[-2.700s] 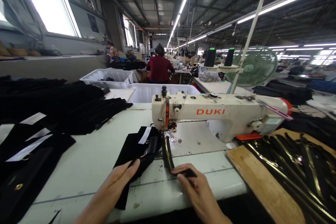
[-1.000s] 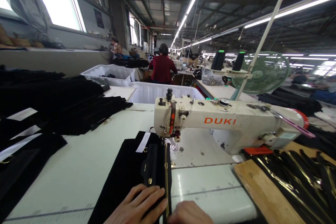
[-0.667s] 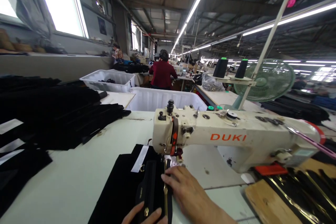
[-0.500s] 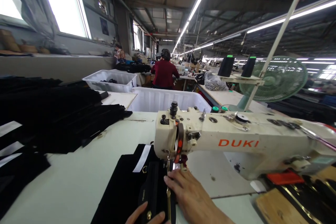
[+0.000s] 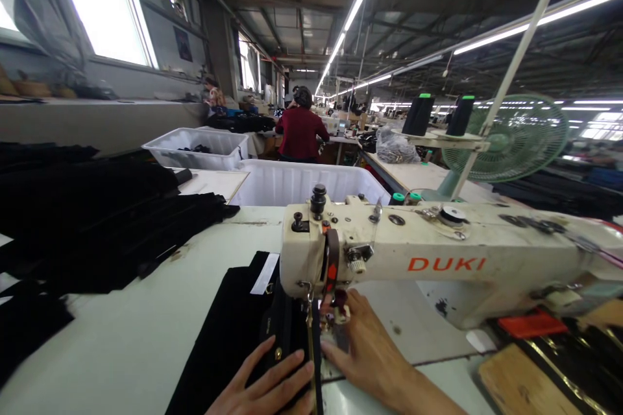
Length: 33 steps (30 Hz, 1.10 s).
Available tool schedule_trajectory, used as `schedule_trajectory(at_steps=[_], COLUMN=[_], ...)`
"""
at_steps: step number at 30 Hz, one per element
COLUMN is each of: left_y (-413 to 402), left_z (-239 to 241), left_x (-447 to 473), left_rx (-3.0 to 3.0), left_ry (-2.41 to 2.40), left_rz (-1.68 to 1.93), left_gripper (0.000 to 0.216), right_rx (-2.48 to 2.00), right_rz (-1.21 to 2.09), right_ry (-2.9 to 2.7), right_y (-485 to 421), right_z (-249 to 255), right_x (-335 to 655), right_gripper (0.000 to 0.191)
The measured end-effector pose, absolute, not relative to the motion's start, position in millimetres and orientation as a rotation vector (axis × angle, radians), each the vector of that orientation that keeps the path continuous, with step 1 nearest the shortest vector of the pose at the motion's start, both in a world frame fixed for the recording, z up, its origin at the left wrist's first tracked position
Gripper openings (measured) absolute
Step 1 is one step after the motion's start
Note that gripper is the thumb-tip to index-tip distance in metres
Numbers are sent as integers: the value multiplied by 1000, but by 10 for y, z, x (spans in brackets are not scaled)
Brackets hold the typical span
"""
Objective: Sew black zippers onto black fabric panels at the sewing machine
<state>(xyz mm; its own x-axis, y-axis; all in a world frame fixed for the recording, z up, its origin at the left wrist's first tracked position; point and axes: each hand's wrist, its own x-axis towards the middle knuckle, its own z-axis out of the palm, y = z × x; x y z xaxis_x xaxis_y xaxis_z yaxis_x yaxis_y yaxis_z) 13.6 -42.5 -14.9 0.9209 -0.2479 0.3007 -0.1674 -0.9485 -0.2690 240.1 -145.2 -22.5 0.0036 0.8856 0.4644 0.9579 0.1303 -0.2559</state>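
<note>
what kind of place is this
It looks like a sewing workshop or small factory, probably for bags or garments: a sewing machine marked DUKI in front, black thread cones on a holder behind it, and heaped black pieces, apparently fabric, on the left.

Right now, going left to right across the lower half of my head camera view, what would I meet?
Black pile, left hand, gold zipper, right hand, red piece.

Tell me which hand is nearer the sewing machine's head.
The right hand: it is right by the head, while the left hand lies on the black fabric.
</note>
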Motion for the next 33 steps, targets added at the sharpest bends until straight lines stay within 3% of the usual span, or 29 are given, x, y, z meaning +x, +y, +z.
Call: schedule_trajectory(at_steps=[5,9,15,18,20,23,33], left_y=[-511,-607,-627,-669,-715,-752,-662], left_z=[-53,-122,-334,-162,26,243,206], left_x=[102,73,121,114,88,61,74], left_rx=[-2962,-3118,-3194,-3231,-3261,-3298,-3412], left_ry=[266,80,129,84,27,-21,60], left_rz=[-318,-519,-579,-610,-572,-444,-225], left_gripper=[34,46,51,47,56,71,65], right_rx=[-1711,-1703,-1908,-2026,-2067,-2101,-2214], right_rz=[-395,-460,-377,-328,-304,-264,-233], right_ry=[-2064,-2124,-1929,-1788,-1739,-1708,-1597], right_y=[-1308,-1294,-1346,-1306,-1261,-1207,-1275], right_z=[-311,-345,-294,-253,-231,-206,-186], right_x=[2353,2286,2185,2152,2149,2162,2025], right_gripper=[30,39,26,15,12,11,15])
